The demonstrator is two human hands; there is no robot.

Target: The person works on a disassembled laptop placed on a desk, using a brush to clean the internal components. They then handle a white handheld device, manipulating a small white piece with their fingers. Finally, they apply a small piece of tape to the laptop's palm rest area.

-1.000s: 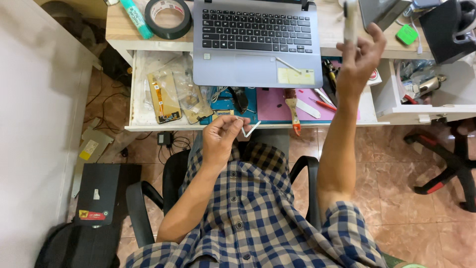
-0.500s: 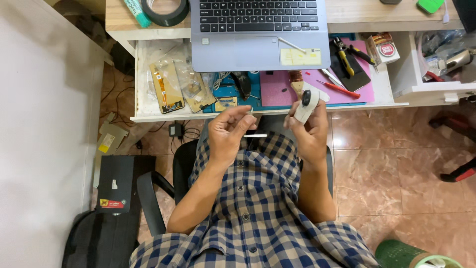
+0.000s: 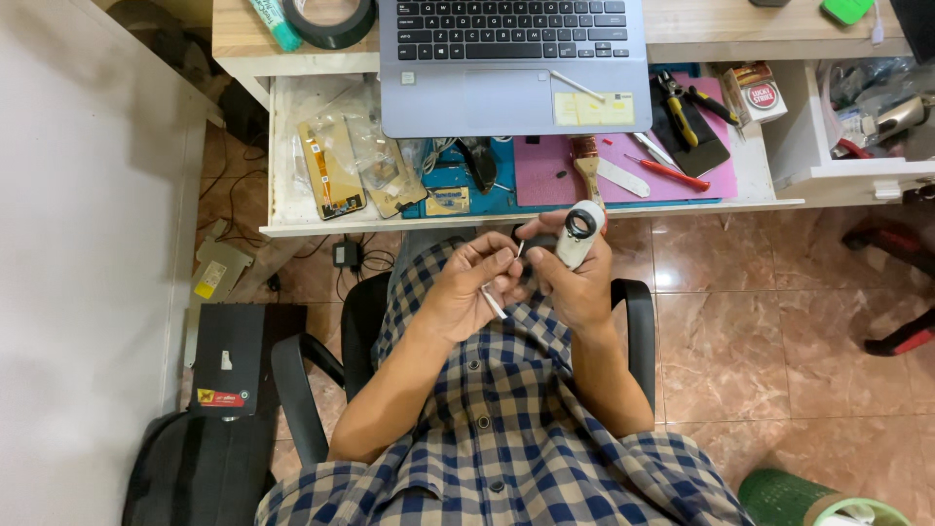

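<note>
Landmark: grey laptop w/ black keys [image 3: 514, 58], far edge of view.

1. Nearest: blue-and-tan checked shirt [image 3: 506, 438], black office chair [image 3: 312, 380]. Both hands sit above lap, well short of laptop, close together, fingers nearly touching.
2. Left hand [image 3: 467, 290]: fingers closed, pinching thin white stick-like tool [image 3: 497, 297]; one end pokes out below fingers, other end at fingertips. Exact type of tool: cannot tell.
3. Right hand [image 3: 575, 278]: closed around small white oval device w/ black ring opening [image 3: 580, 230], held tilted, ring end toward laptop, just short of table [image 3: 292, 195] edge.
4. Table, under laptop's near edge: pink mat [image 3: 545, 166], blue mat [image 3: 448, 180], wooden-handled brush [image 3: 586, 161], red-handled screwdriver [image 3: 667, 172].
5. Left of laptop: two flat phone screens in clear bags [image 3: 355, 170]; beyond them, black tape roll [image 3: 331, 19].
</note>
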